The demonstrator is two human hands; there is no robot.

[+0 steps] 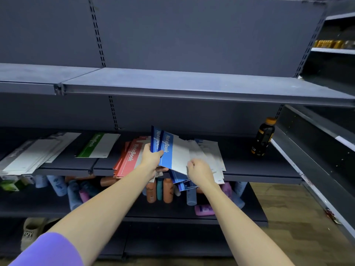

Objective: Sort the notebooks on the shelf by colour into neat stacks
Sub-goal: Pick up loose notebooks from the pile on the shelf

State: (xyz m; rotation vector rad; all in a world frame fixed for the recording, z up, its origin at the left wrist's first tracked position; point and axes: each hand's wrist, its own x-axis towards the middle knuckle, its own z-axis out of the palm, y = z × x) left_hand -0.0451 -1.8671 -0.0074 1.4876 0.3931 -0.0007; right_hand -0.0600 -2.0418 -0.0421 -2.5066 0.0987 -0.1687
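Head view: two blue paper notebooks (pixel 169 150) are pinched by the left hand (pixel 151 156); the right hand (pixel 198 170) grips loose ones beside the red stack (pixel 128 158). Sorting is judged partly done.

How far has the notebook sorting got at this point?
Partly done. A red stack and one green notebook already lie apart on the shelf, with a pale pile far left. The left hand holds blue notebooks; the right hand sifts the loose mixed pile, still to sort.
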